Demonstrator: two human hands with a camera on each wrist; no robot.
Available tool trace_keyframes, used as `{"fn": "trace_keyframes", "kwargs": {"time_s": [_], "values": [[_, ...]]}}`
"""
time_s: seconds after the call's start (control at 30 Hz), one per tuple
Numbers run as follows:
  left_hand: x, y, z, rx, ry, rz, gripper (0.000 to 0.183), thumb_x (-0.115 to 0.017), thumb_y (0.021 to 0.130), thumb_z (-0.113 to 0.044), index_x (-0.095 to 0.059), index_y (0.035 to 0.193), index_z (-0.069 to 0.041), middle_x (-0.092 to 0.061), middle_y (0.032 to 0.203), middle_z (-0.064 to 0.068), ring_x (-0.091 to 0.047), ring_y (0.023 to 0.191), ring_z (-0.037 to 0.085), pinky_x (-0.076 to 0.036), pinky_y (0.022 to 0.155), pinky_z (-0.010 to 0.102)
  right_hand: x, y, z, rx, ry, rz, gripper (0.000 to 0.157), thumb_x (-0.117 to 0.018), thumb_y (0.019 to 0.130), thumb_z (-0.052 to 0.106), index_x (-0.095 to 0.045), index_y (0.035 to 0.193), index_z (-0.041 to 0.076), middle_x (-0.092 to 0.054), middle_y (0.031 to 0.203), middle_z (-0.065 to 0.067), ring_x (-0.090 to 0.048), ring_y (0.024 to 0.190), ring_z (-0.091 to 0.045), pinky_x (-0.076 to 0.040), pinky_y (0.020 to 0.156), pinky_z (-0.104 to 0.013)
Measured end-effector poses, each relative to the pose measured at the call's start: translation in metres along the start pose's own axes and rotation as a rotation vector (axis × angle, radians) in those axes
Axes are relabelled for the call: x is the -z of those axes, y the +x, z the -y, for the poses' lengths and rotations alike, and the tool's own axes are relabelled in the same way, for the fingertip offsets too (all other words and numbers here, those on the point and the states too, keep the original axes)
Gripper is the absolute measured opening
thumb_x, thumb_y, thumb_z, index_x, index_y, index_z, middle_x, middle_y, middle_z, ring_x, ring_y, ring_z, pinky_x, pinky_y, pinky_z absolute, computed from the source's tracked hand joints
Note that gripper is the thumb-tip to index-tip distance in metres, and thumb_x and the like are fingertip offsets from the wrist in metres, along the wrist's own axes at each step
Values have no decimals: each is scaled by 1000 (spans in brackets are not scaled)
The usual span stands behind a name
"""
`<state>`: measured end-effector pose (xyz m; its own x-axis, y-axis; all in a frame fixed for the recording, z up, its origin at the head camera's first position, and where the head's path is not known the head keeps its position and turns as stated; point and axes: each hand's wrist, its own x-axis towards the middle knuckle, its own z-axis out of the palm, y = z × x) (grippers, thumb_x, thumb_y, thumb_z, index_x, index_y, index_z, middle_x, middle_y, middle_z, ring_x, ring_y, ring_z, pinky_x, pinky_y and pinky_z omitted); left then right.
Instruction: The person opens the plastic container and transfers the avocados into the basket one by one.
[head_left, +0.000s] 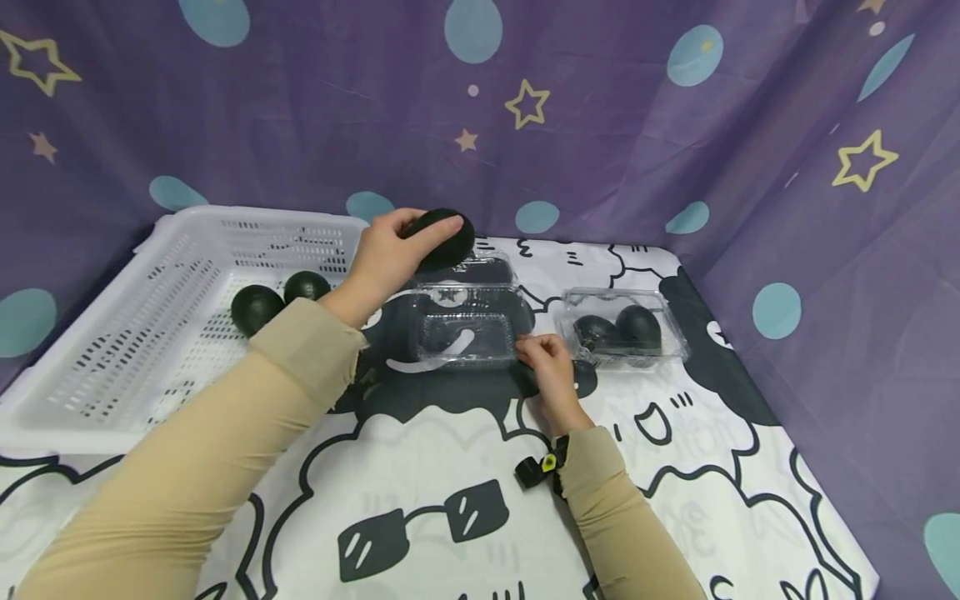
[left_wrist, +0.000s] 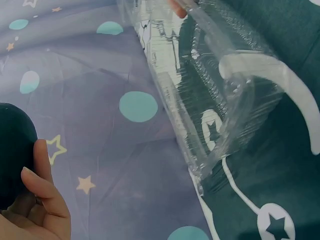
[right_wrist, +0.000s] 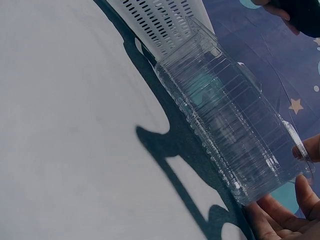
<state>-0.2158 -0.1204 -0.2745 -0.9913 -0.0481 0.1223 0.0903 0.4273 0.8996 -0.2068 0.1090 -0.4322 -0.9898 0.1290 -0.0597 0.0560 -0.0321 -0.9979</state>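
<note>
My left hand [head_left: 384,260] grips a dark green avocado [head_left: 450,240], held up over the back of an open clear plastic clamshell box [head_left: 468,340]. In the left wrist view, the thumb and fingers wrap the side of the avocado [left_wrist: 14,155]. My right hand [head_left: 551,375] pinches the right end of this clamshell. The right wrist view has the thumb at the box's [right_wrist: 225,125] rim and other fingers at its underside. Only see-through plastic shows inside the box's tray.
A white perforated basket [head_left: 277,213] at left holds avocados [head_left: 257,310], partly hidden behind my left arm. Right of my right hand stands another clear clamshell [head_left: 677,340] containing two avocados [head_left: 639,330]. A purple curtain [head_left: 600,125] hangs behind the patterned tablecloth [head_left: 420,467].
</note>
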Motion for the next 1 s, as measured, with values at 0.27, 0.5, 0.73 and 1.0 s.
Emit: {"fn": "trace_keyframes", "kwargs": {"time_s": [0.27, 0.5, 0.73, 1.0], "values": [[12, 4, -7, -32, 33, -15, 60, -65, 85, -63, -64, 125, -18, -64, 119, 5, -61, 89, 18, -53, 73, 34, 1, 0, 0, 4, 5, 0, 7, -61, 89, 8, -56, 84, 8, -64, 125, -24, -63, 91, -3, -53, 90, -26], [31, 4, -7, -8, 106, -15, 72, -65, 81, -69, -61, 133, -20, -62, 127, 8, -63, 95, 22, -54, 80, 37, 1, -1, 0, 5, 1, 3, 7, -61, 89, 9, -56, 86, 6, -64, 124, -23, -63, 94, -5, -53, 94, -30], [54, -2, -4, 16, 186, -35, 79, -62, 80, -75, -59, 136, -20, -60, 133, 9, -62, 88, 21, -52, 75, 35, 0, 1, -3, -8, -1, 1, 7, -62, 88, 9, -56, 84, 7, -65, 123, -21, -65, 102, -13, -53, 92, -30], [77, -5, 6, 61, 242, -53, 84, -59, 78, -79, -58, 136, -19, -58, 134, 10, -56, 100, 23, -47, 78, 36, 0, 2, -2, -8, -9, 0, 8, -62, 88, 11, -55, 85, 8, -64, 125, -20, -64, 110, -21, -53, 94, -32]]}}
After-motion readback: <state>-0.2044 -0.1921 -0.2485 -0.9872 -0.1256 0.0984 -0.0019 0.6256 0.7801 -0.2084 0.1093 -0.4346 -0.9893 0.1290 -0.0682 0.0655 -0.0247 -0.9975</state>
